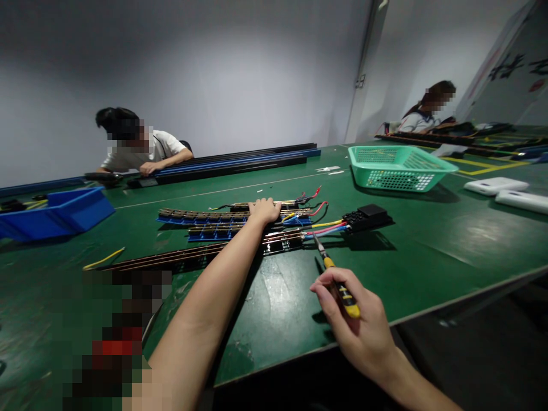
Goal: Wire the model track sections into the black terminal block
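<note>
My left hand [265,210] reaches across several narrow strips with brass-coloured rails, its fingers bent over a far black strip [240,206]. Just nearer lie two blue-based strips; one is the longer blue strip [192,216]. My right hand [359,319] is closed around a hand tool [342,285] with a yellow-and-black handle and narrow metal tip; its exact kind is unclear. The tip is beside the coloured wires [327,229] that join a long black strip [205,251] to a black plug block [368,218]. My left forearm hides part of the strips.
A green basket [402,168] stands at the back right, near white devices [496,185]. At left is a blue bin [60,214]. Long black and blue rails [240,165] lie before a co-worker [145,148]; another person [423,117] sits far right. The green table's edge [466,295] runs along the near side.
</note>
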### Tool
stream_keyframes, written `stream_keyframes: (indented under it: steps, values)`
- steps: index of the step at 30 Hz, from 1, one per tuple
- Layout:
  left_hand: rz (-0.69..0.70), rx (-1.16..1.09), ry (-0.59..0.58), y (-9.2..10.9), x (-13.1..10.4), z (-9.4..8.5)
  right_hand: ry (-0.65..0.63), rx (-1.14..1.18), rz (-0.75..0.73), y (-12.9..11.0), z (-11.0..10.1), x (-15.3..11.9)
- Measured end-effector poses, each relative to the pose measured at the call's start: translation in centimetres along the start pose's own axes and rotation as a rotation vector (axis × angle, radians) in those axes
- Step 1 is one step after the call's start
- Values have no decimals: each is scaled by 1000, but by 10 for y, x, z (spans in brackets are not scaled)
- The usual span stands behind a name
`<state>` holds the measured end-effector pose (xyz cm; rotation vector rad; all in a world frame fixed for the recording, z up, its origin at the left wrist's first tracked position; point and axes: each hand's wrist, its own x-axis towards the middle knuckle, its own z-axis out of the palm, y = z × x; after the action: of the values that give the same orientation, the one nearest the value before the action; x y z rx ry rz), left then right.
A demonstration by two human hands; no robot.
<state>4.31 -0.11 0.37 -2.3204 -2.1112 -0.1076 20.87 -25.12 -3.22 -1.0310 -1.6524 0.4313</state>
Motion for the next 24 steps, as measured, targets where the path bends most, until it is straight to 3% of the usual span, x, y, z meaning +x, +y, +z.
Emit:
stream_keyframes:
  steps: [3,7,12,14,17,19,24]
  values:
    - [-1,1,3,0,0,0,35,116,20,-10,-10,15]
    - [-1,3,12,0,1,1,80,272,101,-14,-28,77]
    - [-3,2,10,0,0,0,-46,359,468,0,-48,169]
    - [-1,-1,9,0,0,0,-77,363,592,10,-48,189]
    - [9,-10,14,0,0,0,-79,316,657,28,-40,194]
    - [11,-14,16,0,0,1,-107,197,563,38,-32,186]
    - [-1,-9,12,0,0,1,-412,-365,-26,47,-20,162]
